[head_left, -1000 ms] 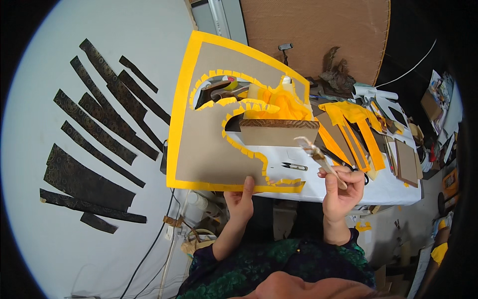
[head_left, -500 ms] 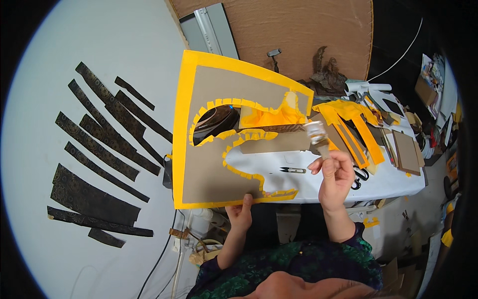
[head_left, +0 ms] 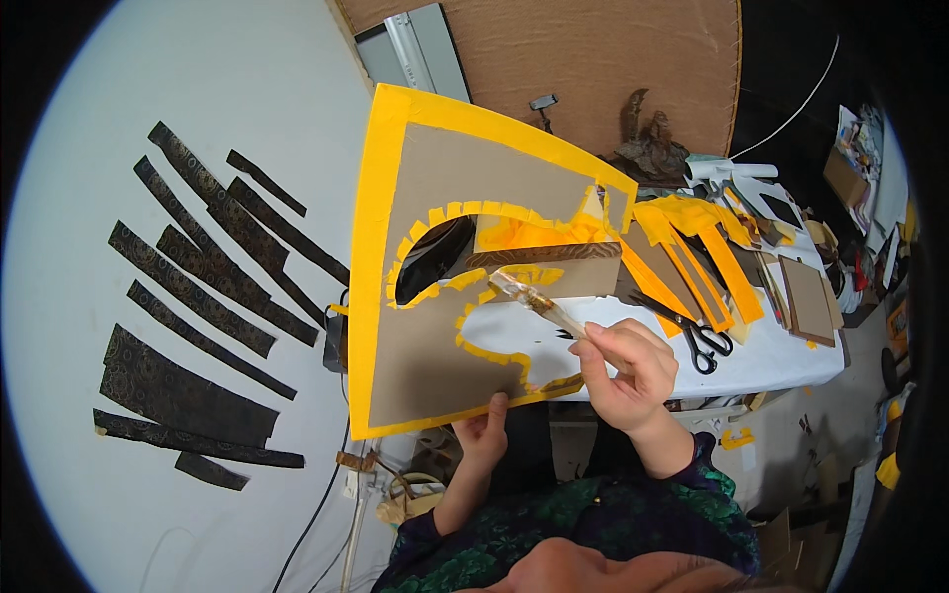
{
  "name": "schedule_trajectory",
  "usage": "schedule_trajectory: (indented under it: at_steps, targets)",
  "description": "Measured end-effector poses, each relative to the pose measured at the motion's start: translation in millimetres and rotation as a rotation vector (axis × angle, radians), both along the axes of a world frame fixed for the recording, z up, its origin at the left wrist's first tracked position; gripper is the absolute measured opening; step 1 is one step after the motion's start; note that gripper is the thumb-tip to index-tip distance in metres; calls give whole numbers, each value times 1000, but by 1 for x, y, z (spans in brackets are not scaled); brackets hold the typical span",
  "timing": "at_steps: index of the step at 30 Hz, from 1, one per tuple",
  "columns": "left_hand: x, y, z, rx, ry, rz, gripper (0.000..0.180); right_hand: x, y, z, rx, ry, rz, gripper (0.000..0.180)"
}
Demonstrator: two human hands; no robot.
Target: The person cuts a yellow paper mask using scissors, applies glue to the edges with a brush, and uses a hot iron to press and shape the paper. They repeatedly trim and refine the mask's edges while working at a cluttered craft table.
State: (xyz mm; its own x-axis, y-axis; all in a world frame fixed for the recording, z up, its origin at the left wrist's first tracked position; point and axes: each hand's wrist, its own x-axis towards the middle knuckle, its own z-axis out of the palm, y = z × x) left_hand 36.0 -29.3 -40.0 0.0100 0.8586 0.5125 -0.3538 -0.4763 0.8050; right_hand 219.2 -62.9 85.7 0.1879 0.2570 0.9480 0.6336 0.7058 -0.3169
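Observation:
My left hand [head_left: 481, 435] grips the lower edge of a grey-brown board [head_left: 420, 371], thumb on its face. The board is tilted up off the table. Yellow fabric borders it, and snipped yellow tabs are folded around its curved cut-outs. My right hand [head_left: 630, 376] is closed on the handle of a flat brush [head_left: 539, 301]. The bristle end points up-left, over the tabs between the two cut-outs. Through the upper cut-out show a glossy black appliance [head_left: 432, 262] and yellow fabric [head_left: 534, 235]. Thread snips behind the brush are mostly hidden.
Black scissors [head_left: 704, 341] lie right of my right hand, beside yellow fabric strips [head_left: 727, 277]. Dark patterned fabric pieces [head_left: 188, 381] are spread on the white surface at left. A hammer [head_left: 544, 104] and a dark carved figure [head_left: 647, 138] stand behind the board.
My right hand has brought the brush left and down, from beside the board to over its tabs. The board has shifted slightly right and tilted. The scissors now show more fully.

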Motion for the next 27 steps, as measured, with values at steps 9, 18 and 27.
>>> schedule_trajectory:
  at_steps: [9, 18, 27]
  targets:
    - [0, -3, 3, 44, 5, -3, 24, 0, 1, 2, 29, -54, -31, 26]
    - [-3, -3, -3, 49, 37, -19, 30, 0, -1, 3, 53, -80, -38, 26]
    - [1, -6, 7, 27, 5, 0, 22, 0, -1, 1, 65, -78, -56, 29]
